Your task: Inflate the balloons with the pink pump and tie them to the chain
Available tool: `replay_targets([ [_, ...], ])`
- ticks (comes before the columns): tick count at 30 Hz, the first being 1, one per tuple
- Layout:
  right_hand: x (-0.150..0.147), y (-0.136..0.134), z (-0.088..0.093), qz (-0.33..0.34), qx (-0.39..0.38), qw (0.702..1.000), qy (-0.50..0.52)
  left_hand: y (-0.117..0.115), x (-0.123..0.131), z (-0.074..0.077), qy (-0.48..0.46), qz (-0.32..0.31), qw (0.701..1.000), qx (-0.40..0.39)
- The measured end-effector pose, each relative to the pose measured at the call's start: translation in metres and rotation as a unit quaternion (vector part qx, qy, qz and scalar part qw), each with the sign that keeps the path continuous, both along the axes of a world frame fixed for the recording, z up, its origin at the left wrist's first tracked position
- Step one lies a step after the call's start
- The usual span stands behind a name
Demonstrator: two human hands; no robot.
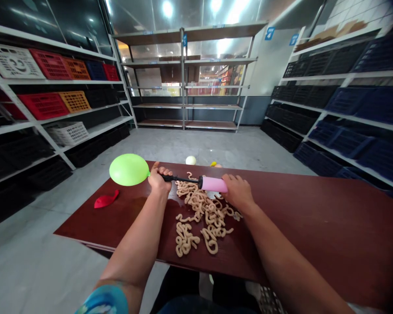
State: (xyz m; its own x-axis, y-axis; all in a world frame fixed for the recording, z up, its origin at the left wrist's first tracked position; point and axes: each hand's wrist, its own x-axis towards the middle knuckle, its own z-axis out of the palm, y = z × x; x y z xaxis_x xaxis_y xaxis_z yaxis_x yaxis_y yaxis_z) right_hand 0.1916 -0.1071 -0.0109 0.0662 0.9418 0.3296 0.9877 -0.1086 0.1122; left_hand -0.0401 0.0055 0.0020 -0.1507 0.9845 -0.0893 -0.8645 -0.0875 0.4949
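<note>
A partly filled green balloon (pixel 129 169) sits on the nozzle end of a hand pump (pixel 213 184) with a pink barrel and black rod. My left hand (pixel 160 178) is closed around the black end, right beside the balloon's neck. At the other end, my right hand (pixel 238 192) grips the pink barrel. The pump lies level above the table. Beneath it, a pile of tan, worm-like coiled strands (pixel 201 209) spreads over the tabletop. To the left lies a limp red balloon (pixel 106 199).
The dark red table (pixel 314 218) extends far to the right. Beyond its far edge are a pale balloon (pixel 190 160) and a small yellow thing (pixel 213 164). Shelves hold crates on the left (pixel 44 107) and right (pixel 350 102); a metal rack (pixel 183 78) stands behind.
</note>
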Motion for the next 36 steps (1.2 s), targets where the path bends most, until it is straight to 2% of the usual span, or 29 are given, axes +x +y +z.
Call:
replay_targets([
  [5,-0.021,-0.001,-0.002,0.03,0.03,0.999,0.0,-0.016,0.025,-0.002,0.015,-0.04,0.998,0.056],
  [9,-0.026,0.0,-0.004,0.049,0.04,0.998,0.008,-0.026,0.034,0.002,0.024,-0.079,0.993,0.082],
  [11,-0.022,0.002,-0.004,0.052,0.037,0.998,0.014,-0.023,0.03,0.006,0.025,-0.075,0.995,0.067],
  [15,-0.005,0.007,-0.002,0.027,0.018,0.999,0.022,-0.008,0.005,0.01,0.013,-0.022,0.999,0.038],
  [18,0.011,0.008,0.0,-0.001,0.007,1.0,0.02,0.003,-0.013,0.008,0.007,0.002,1.0,0.021],
  [21,0.02,0.006,-0.001,-0.028,0.014,0.999,0.015,0.007,-0.019,0.004,-0.002,0.014,1.0,0.023],
  [24,0.016,0.004,-0.002,-0.033,0.024,0.999,0.005,0.004,-0.01,-0.001,-0.011,0.0,0.999,0.035],
  [30,-0.009,0.002,-0.005,0.01,0.058,0.998,-0.011,-0.015,0.024,-0.008,-0.008,-0.064,0.996,0.065],
  [33,-0.017,0.003,-0.006,0.032,0.06,0.998,-0.001,-0.026,0.036,-0.005,0.002,-0.084,0.993,0.082],
  [36,-0.019,0.004,-0.006,0.045,0.057,0.997,0.008,-0.028,0.038,0.001,0.009,-0.087,0.993,0.074],
])
